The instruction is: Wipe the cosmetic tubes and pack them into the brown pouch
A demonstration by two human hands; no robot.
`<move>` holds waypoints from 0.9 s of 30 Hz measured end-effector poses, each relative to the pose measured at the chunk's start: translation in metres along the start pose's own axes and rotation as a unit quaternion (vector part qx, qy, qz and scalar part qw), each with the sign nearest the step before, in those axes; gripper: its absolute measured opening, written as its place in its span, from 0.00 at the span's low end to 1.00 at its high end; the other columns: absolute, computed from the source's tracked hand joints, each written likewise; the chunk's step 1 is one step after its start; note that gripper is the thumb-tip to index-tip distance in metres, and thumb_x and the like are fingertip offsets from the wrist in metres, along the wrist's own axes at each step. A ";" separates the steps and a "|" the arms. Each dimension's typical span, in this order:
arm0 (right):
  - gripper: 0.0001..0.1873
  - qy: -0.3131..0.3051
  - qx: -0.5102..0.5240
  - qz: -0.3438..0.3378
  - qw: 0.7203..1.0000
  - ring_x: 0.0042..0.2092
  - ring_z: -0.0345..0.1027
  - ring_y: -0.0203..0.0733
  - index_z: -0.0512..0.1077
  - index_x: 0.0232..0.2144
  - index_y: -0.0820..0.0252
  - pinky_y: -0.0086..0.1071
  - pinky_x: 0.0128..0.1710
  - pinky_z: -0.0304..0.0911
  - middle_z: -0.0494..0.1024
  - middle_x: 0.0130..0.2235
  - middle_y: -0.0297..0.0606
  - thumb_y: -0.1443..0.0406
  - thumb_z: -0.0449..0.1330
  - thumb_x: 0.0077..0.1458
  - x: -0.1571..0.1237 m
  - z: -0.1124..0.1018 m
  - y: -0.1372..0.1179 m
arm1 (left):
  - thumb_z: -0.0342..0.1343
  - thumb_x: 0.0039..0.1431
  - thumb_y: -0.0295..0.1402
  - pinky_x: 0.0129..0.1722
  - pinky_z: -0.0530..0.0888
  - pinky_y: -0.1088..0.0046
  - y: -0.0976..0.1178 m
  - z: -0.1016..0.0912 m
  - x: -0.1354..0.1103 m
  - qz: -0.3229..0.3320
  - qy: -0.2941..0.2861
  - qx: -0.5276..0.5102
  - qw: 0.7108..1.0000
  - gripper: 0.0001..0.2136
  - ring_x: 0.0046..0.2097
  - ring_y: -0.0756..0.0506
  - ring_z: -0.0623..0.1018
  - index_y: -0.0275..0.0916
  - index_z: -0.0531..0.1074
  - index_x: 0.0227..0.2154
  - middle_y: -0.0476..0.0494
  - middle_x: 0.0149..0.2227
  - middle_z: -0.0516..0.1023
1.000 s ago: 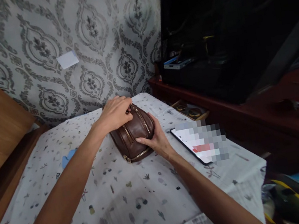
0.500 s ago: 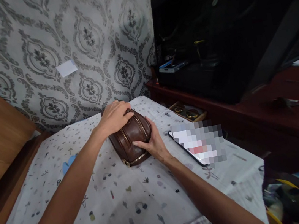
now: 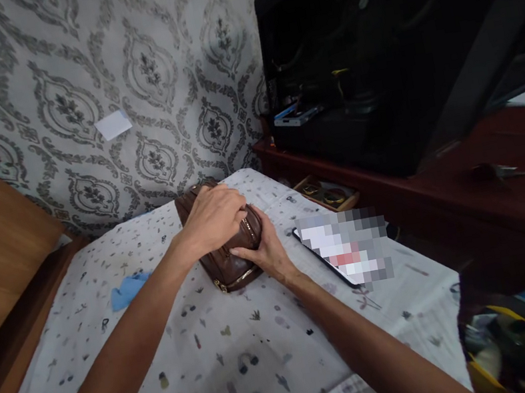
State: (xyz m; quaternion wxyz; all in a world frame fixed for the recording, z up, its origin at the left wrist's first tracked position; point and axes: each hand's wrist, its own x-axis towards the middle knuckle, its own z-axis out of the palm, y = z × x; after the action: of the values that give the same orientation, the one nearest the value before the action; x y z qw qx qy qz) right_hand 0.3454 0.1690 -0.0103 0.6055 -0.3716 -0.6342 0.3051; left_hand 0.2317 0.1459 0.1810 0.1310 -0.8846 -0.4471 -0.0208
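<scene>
A brown leather bag (image 3: 227, 269) with gold-toned zippers lies on the patterned white cloth. My left hand (image 3: 218, 216) reaches over its top, fingers curled and pinched at the upper zipper (image 3: 248, 228). Whatever sits between those fingertips is hidden. My right hand (image 3: 268, 250) grips the near right end of the bag, thumb on the front and fingers round the far side. Another zipper (image 3: 241, 279) runs along the lower near edge, its pull at the left corner.
Right of the bag lies a phone (image 3: 326, 256) with a blurred screen. A light blue cloth (image 3: 129, 291) is on the left. A box with gold-rimmed items (image 3: 326, 193) stands beyond the edge, near a dark red cabinet (image 3: 474, 186) bearing a large black screen (image 3: 352, 72).
My left hand has slid right and toward me along the upper zipper, covering more of the bag's top. My right hand keeps its grip. The view has shifted slightly.
</scene>
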 end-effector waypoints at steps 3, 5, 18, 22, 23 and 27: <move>0.61 -0.006 -0.009 0.001 1.000 0.70 0.52 0.60 0.50 0.69 0.56 0.57 0.70 0.48 0.58 0.69 0.52 0.39 0.70 0.43 0.000 -0.001 -0.001 | 0.50 0.66 0.32 0.48 0.68 0.63 -0.009 -0.007 -0.007 -0.031 0.019 -0.060 0.998 0.10 0.48 0.40 0.76 0.40 0.76 0.35 0.44 0.41 0.80; 0.60 -0.011 -0.007 0.002 1.000 0.70 0.52 0.61 0.50 0.69 0.55 0.57 0.70 0.47 0.57 0.69 0.52 0.39 0.70 0.43 0.000 -0.001 -0.001 | 0.53 0.64 0.34 0.45 0.69 0.66 -0.020 -0.011 -0.015 -0.078 0.048 -0.104 0.990 0.09 0.48 0.41 0.76 0.42 0.76 0.42 0.45 0.45 0.79; 0.60 -0.014 0.008 0.000 1.000 0.70 0.51 0.61 0.50 0.69 0.54 0.59 0.71 0.46 0.58 0.68 0.51 0.40 0.71 0.42 0.001 -0.001 0.001 | 0.51 0.62 0.34 0.30 0.57 0.69 -0.033 0.003 -0.043 -0.239 0.085 -0.172 0.952 0.11 0.27 0.46 0.66 0.41 0.65 0.23 0.51 0.23 0.66; 0.60 -0.025 0.018 0.007 1.000 0.70 0.50 0.61 0.49 0.69 0.54 0.58 0.71 0.45 0.57 0.69 0.51 0.40 0.70 0.43 0.001 -0.003 -0.003 | 0.50 0.60 0.31 0.32 0.61 0.70 -0.027 0.009 -0.051 -0.205 0.110 -0.200 0.952 0.08 0.29 0.47 0.68 0.40 0.68 0.25 0.50 0.26 0.69; 0.60 -0.028 0.018 0.010 0.999 0.71 0.50 0.61 0.49 0.69 0.54 0.58 0.71 0.45 0.56 0.69 0.52 0.40 0.70 0.43 0.001 -0.003 -0.003 | 0.50 0.60 0.31 0.32 0.61 0.70 -0.026 0.010 -0.053 -0.192 0.112 -0.205 0.953 0.08 0.29 0.47 0.69 0.40 0.68 0.25 0.49 0.27 0.70; 0.61 -0.033 0.010 0.018 0.999 0.71 0.49 0.61 0.49 0.69 0.54 0.58 0.71 0.44 0.56 0.69 0.52 0.38 0.70 0.42 0.001 -0.004 -0.006 | 0.50 0.60 0.30 0.32 0.62 0.70 -0.022 0.009 -0.059 -0.157 0.103 -0.205 0.961 0.09 0.30 0.47 0.70 0.40 0.67 0.24 0.48 0.28 0.70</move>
State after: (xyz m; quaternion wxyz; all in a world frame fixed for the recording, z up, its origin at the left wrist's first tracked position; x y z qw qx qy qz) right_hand 0.3492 0.1661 -0.0042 0.5825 -0.3664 -0.6440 0.3342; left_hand 0.1784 0.1143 0.1678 -0.0124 -0.8041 -0.5510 -0.2230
